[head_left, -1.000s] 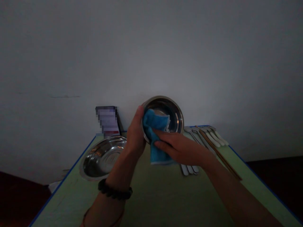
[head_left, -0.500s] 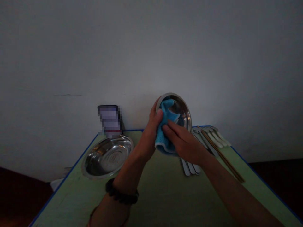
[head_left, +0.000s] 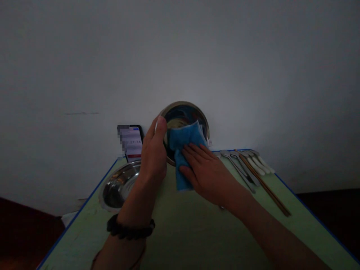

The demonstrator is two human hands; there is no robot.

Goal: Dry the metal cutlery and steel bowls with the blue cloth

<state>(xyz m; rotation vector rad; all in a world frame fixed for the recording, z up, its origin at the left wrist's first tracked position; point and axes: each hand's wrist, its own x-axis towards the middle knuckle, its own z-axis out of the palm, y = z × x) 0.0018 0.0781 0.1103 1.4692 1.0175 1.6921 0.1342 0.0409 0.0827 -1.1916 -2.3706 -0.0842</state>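
The left hand (head_left: 153, 157) gripped a steel bowl (head_left: 184, 110) by its side, tilted open above the green bench (head_left: 180, 232). The right hand (head_left: 208, 172) held a blue cloth (head_left: 184, 137) at the bowl's mouth. This looked like wiping; the next stroke called for a steady left grip and light pressure.

Blue cloth (head_left: 188, 137), matt and soft-looking; glossy metal bowls (head_left: 180, 107); smooth wooden-looking chopsticks (head_left: 267, 187).
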